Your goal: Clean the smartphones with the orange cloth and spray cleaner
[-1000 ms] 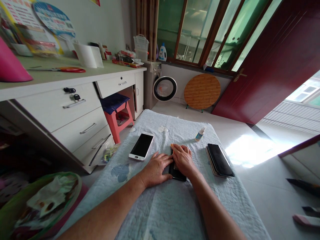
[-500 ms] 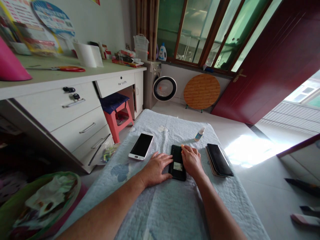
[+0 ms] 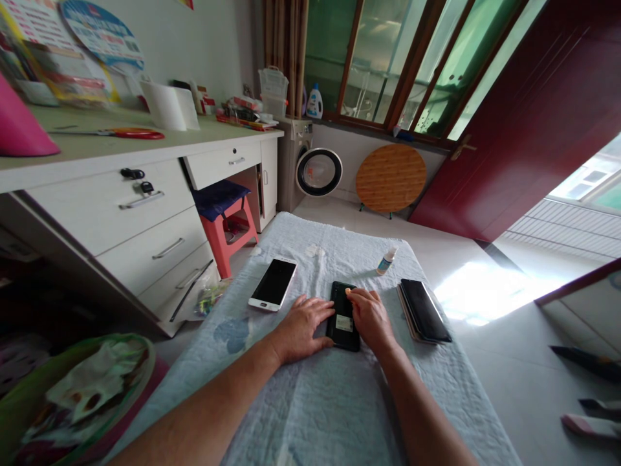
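One dark phone [image 3: 338,305] lies on the cloth [image 3: 310,401], between the left hand [image 3: 305,329] and the right hand [image 3: 372,317], a pale label [image 3: 344,323] facing up. The left hand is spread wide, its fingertips and thumb at the phone's near-left edge, grasping nothing. The right hand is pinched narrow around a small orange piece [image 3: 348,292], mostly hidden by the fingers, over the upper part of the phone. To do this well, I would brace the edge firmly with the left hand, since soft cloth may let the phone slide, and press lightly and evenly around the label. Just left is a white phone [image 3: 273,285]; right of the working hand, another phone [image 3: 425,310] rests on something paler; a small bottle [image 3: 387,261] stands beyond. None blocks the phone, though a wide sweep rightward could knock that pile.
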A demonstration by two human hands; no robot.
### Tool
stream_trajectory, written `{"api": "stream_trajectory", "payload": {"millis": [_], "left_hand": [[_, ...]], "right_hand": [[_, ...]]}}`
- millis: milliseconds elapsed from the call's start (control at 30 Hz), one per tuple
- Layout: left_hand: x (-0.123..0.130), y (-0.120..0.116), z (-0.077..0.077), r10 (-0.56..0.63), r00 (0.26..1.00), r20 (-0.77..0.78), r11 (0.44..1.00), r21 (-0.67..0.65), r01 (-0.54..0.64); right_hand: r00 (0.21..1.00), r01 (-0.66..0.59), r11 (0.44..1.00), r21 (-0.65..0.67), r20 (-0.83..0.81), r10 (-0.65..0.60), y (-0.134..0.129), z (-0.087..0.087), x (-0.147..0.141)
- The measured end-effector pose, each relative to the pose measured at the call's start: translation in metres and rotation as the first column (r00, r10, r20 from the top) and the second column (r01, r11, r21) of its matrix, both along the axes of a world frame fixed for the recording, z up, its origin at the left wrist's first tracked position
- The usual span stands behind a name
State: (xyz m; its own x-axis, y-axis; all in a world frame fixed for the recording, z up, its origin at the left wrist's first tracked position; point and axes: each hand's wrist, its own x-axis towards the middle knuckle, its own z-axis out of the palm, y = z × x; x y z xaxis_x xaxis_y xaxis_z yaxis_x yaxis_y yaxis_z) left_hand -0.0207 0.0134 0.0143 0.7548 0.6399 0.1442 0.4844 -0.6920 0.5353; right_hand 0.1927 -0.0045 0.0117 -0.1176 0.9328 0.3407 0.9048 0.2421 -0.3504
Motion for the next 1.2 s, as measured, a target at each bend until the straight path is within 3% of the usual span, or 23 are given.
{"api": "stream_trajectory", "payload": {"millis": [167, 233, 533, 633, 933, 1200], "left_hand": [[0.0, 0.0, 0.0, 0.005, 1.0, 0.004, 1.0, 0.002, -0.006], [0.001, -0.001, 0.002, 0.008, 1.0, 0.008, 1.0, 0.003, -0.008], [0.001, -0.002, 0.002, 0.026, 1.0, 0.002, 0.999, 0.028, -0.026], [0.001, -0.002, 0.002, 0.022, 1.0, 0.013, 0.999, 0.03, -0.023], [0.001, -0.002, -0.002, 0.088, 0.993, 0.075, 0.994, -0.067, -0.083], [0.002, -0.001, 0.0, 0.085, 0.996, 0.026, 0.992, -0.091, -0.083]], "right_hand": [[0.982, -0.166, 0.986, 0.005, -0.091, 0.166, -0.004, 0.003, -0.005], [0.976, -0.18, 0.984, 0.002, -0.124, 0.179, -0.004, 0.003, -0.006], [0.991, 0.065, 0.997, 0.046, -0.123, -0.059, 0.016, -0.01, -0.008], [0.993, 0.074, 0.997, 0.035, -0.093, -0.071, 0.021, -0.01, -0.011], [0.978, -0.177, 0.982, -0.071, -0.124, 0.167, 0.007, 0.009, -0.015], [0.904, -0.426, 0.861, -0.278, -0.161, 0.395, -0.015, 0.036, -0.018]]}}
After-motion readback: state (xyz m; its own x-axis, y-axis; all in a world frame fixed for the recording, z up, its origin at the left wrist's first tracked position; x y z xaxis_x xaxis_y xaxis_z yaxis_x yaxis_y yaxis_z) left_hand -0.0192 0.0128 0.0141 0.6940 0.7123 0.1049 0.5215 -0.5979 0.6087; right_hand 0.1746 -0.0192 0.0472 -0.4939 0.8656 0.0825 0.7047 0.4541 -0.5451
